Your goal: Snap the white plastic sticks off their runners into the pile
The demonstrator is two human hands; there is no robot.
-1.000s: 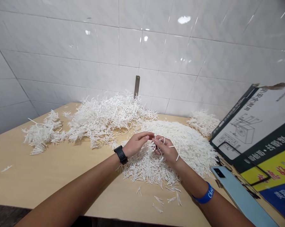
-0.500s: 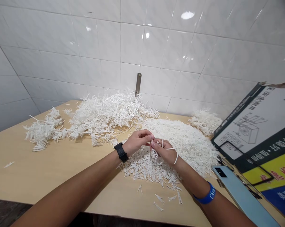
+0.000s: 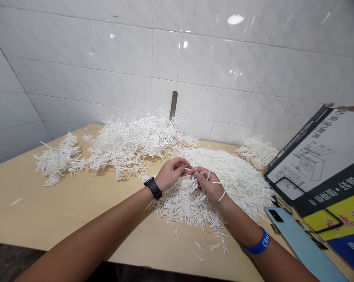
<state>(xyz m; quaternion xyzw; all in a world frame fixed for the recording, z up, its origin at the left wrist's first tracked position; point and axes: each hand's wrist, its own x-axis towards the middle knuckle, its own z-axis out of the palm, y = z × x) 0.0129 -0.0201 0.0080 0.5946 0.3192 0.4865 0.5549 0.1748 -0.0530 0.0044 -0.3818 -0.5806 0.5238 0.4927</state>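
Though the left hand has eased from the right hand, fingers still pinch white strands.

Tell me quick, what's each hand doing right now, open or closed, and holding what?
Left hand: closed, pinching a thin white strand.
Right hand: closed, holding a few thin white strands.

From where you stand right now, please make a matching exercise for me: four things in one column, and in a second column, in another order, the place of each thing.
Things:
1. Black watch
2. Blue wristband
3. Pale blue phone
4. Metal strip

Places:
A. Right wrist
B. Tile wall
C. Left wrist
D. Lying on the wooden table

Right pairs: 1-C, 2-A, 3-D, 4-B.
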